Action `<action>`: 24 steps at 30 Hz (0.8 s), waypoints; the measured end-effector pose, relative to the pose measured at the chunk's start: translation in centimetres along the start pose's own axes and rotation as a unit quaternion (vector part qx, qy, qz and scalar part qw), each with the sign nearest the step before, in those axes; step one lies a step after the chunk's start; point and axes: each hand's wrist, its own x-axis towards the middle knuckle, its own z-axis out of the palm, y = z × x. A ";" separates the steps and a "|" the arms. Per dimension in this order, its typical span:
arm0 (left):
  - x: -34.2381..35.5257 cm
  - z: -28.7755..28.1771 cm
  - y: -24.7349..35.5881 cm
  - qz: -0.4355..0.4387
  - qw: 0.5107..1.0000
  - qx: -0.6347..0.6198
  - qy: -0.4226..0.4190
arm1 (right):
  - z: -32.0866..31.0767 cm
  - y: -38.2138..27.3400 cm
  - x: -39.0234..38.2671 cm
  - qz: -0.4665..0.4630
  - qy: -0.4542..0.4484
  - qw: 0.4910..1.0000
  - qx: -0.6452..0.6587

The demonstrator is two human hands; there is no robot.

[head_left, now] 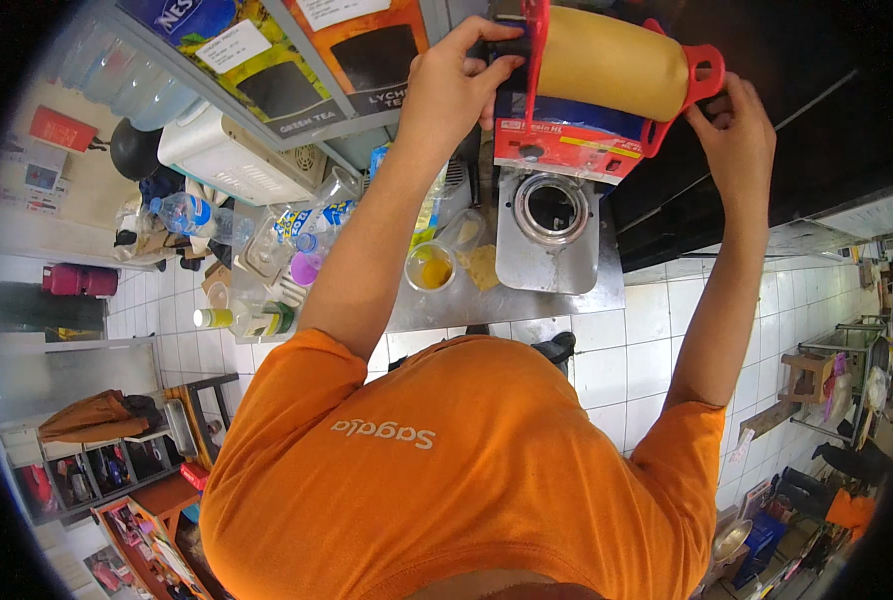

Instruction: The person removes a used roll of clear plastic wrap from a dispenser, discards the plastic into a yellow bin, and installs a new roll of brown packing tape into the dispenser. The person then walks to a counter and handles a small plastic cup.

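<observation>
My left hand (456, 85) pinches at the left end of a red bracket (534, 50), around a dark part partly hidden by my fingers. The bracket carries a yellow roll (607, 62) on top of a red and blue machine (552, 145). My right hand (739, 130) has its fingers curled on the red right end piece (705, 72) of that holder. Below, a steel plate (547, 268) bears a round ring (552, 208) with a dark opening. Left of it stands a clear cup (431, 268) with yellow liquid, beside a crumpled tan piece (482, 268).
Cluttered bottles (192, 212) and bags line the steel counter (407, 320) on the left, near a white appliance (237, 160). Drink dispenser panels (317, 60) rise behind. A pink gas cylinder (79, 279) is at far left; shelving (847, 370) is at right, above a tiled floor (637, 350).
</observation>
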 end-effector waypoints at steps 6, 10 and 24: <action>0.0 0.4 -0.2 0.001 0.999 0.036 0.021 | 2.3 1.6 -2.0 0.075 0.018 0.975 0.209; -0.7 0.1 1.8 0.035 0.968 0.246 0.020 | 3.8 1.5 -3.1 0.137 0.074 0.951 0.267; 2.9 10.6 14.1 0.509 0.788 0.319 0.135 | 5.5 1.0 -4.4 0.115 0.193 0.945 0.238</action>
